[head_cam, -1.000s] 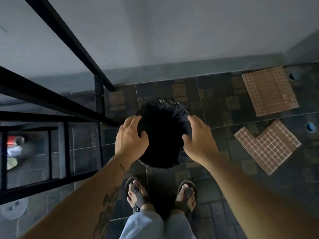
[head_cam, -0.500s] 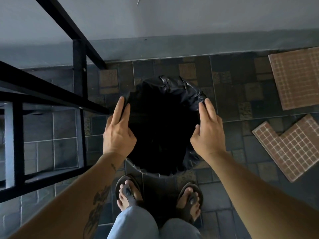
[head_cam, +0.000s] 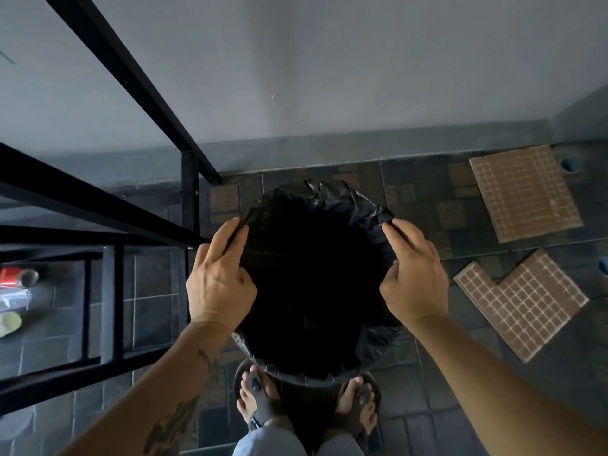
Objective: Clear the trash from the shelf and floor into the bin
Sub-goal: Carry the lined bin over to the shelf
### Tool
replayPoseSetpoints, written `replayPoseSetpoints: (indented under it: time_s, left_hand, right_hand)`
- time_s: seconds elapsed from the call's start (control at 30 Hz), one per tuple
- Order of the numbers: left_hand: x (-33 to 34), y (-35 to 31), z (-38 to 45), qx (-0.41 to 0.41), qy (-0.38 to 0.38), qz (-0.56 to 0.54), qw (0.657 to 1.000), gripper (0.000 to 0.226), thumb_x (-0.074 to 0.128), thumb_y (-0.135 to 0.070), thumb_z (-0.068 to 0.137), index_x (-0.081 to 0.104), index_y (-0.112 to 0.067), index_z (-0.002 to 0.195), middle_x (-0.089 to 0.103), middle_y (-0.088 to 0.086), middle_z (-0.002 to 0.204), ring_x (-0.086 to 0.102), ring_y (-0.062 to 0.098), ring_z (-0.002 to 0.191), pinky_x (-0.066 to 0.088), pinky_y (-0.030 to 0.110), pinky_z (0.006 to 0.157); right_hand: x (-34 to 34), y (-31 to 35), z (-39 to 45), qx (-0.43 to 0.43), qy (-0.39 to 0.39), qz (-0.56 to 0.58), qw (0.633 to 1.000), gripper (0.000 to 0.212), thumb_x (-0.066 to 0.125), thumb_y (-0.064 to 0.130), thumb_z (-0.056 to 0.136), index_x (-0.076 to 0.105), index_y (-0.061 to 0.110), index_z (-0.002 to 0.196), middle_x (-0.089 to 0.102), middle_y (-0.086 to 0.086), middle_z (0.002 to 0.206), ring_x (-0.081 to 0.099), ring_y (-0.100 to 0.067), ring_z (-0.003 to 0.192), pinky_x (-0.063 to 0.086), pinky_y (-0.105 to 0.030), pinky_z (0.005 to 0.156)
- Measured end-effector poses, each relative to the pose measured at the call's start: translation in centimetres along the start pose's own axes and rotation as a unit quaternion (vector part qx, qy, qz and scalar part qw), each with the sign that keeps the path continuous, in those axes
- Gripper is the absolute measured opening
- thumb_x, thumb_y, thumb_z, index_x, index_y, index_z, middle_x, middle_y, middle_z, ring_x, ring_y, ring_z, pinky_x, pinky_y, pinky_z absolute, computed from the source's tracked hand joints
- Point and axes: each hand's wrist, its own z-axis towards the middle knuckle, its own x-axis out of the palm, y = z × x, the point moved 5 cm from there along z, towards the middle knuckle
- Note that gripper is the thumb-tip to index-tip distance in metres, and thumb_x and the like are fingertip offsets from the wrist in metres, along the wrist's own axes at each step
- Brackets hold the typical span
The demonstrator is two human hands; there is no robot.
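Observation:
A round bin (head_cam: 316, 378) lined with a black plastic bag (head_cam: 329, 195) stands on the floor right in front of my feet. My left hand (head_cam: 218, 281) pinches the bag's edge at the bin's left rim. My right hand (head_cam: 413, 278) pinches the bag's edge at the right rim. The inside of the bin is too dark to see into. At the far left, under the black metal shelf (head_cam: 98, 205), lie a red can (head_cam: 16, 276), a clear wrapper (head_cam: 14, 297) and a pale green item (head_cam: 10, 324).
The shelf frame stands close to the bin's left side. A grey wall runs behind the bin. Two brown mosaic tile pieces (head_cam: 523, 192) (head_cam: 523, 301) lie on the dark tiled floor to the right. My sandalled feet (head_cam: 260, 399) touch the bin's base.
Both hands went from resting flat on the bin's sides to pinching the bag's edge at the rim. The view tilted, bringing the trash under the shelf back into sight.

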Motion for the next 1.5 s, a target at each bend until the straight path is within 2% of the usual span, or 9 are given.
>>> replayPoseSetpoints:
  time_s: [0.17,0.37,0.67,0.8,0.87,1.0,1.2,1.37,1.5]
  left_hand:
    - [-12.2,-4.5,-1.0,0.013,-0.055,-0.041,0.998,0.068,0.054,0.008,0.074,0.058,-0.019,0.136,0.047,-0.015,0.145,0.050,0.017,0.099,0.045,0.023,0.058]
    - [-28.1,-10.3,-3.8,-0.010,-0.130,-0.141,0.981,0.068,0.051,0.016,0.073,0.061,-0.013,0.134,0.052,-0.009,0.142,0.040,0.009,0.108,0.037,0.030,0.102]
    - [-43.9,-17.1,-13.0,-0.027,-0.217,-0.193,0.957,0.068,0.046,0.018,0.078,0.060,-0.016,0.135,0.053,-0.008,0.142,0.046,0.024,0.126,0.019,0.020,0.116]
    - [-48.9,-18.1,-17.7,-0.051,-0.238,-0.196,0.950,0.072,0.041,0.017,0.079,0.057,-0.022,0.138,0.051,-0.011,0.144,0.043,0.028,0.125,0.029,0.026,0.108]
    - [-51.2,-17.6,-19.5,-0.063,-0.243,-0.192,0.949,0.073,0.043,0.014,0.079,0.055,-0.023,0.140,0.050,-0.011,0.145,0.043,0.026,0.125,0.023,0.016,0.108]
    - [-56.1,-15.4,-23.1,-0.057,-0.228,-0.174,0.956,0.071,0.051,0.006,0.078,0.054,-0.025,0.141,0.052,-0.012,0.143,0.048,0.021,0.128,0.034,0.045,0.115]
    - [-62.6,-10.5,-28.5,-0.085,-0.301,-0.117,0.943,0.058,0.054,0.005,0.075,0.068,-0.019,0.125,0.057,-0.021,0.123,0.059,0.011,0.114,0.032,0.009,0.099]
    - [-66.9,-4.3,-32.7,-0.131,-0.367,-0.149,0.909,0.059,0.050,0.009,0.075,0.071,-0.020,0.121,0.058,-0.022,0.119,0.054,0.000,0.107,0.026,-0.005,0.091]
    - [-70.0,1.3,-35.5,-0.140,-0.378,-0.171,0.899,0.064,0.046,0.010,0.077,0.067,-0.022,0.128,0.057,-0.022,0.130,0.049,-0.005,0.114,0.028,-0.001,0.098]
  right_hand:
    - [-11.8,5.4,-0.6,-0.041,-0.040,0.024,0.998,0.073,0.054,-0.012,0.071,0.053,0.016,0.139,0.048,0.004,0.144,0.053,-0.029,0.114,0.056,-0.042,0.081]
    - [-26.6,11.7,-3.1,-0.069,-0.077,0.065,0.992,0.074,0.053,-0.011,0.075,0.048,0.018,0.143,0.047,0.008,0.145,0.051,-0.022,0.125,0.054,-0.042,0.089]
    - [-42.4,17.8,-9.4,-0.152,-0.116,0.095,0.977,0.069,0.050,-0.008,0.081,0.049,0.022,0.143,0.045,0.011,0.147,0.046,-0.013,0.130,0.042,-0.023,0.096]
    - [-47.4,21.7,-11.7,-0.204,-0.132,0.111,0.964,0.068,0.046,-0.010,0.080,0.052,0.019,0.141,0.051,0.009,0.143,0.049,-0.016,0.125,0.046,-0.028,0.099]
    - [-48.7,24.0,-12.4,-0.222,-0.130,0.127,0.958,0.069,0.043,-0.010,0.078,0.054,0.019,0.139,0.054,0.009,0.140,0.052,-0.016,0.122,0.048,-0.032,0.098]
    - [-49.9,28.5,-13.8,-0.243,-0.120,0.155,0.950,0.065,0.043,-0.009,0.077,0.061,0.021,0.132,0.058,0.009,0.133,0.055,-0.015,0.119,0.050,-0.033,0.095]
    - [-49.1,37.0,-17.0,-0.303,-0.080,0.172,0.934,0.063,0.044,-0.009,0.078,0.064,0.023,0.128,0.059,0.011,0.130,0.058,-0.016,0.110,0.051,-0.031,0.086]
    - [-47.0,45.2,-19.5,-0.345,-0.048,0.198,0.916,0.062,0.046,-0.009,0.079,0.063,0.023,0.130,0.057,0.009,0.130,0.060,-0.012,0.098,0.041,-0.018,0.075]
    - [-44.9,52.8,-21.9,-0.366,-0.054,0.234,0.899,0.059,0.047,-0.011,0.079,0.065,0.019,0.127,0.059,0.006,0.129,0.057,-0.012,0.112,0.042,-0.019,0.089]
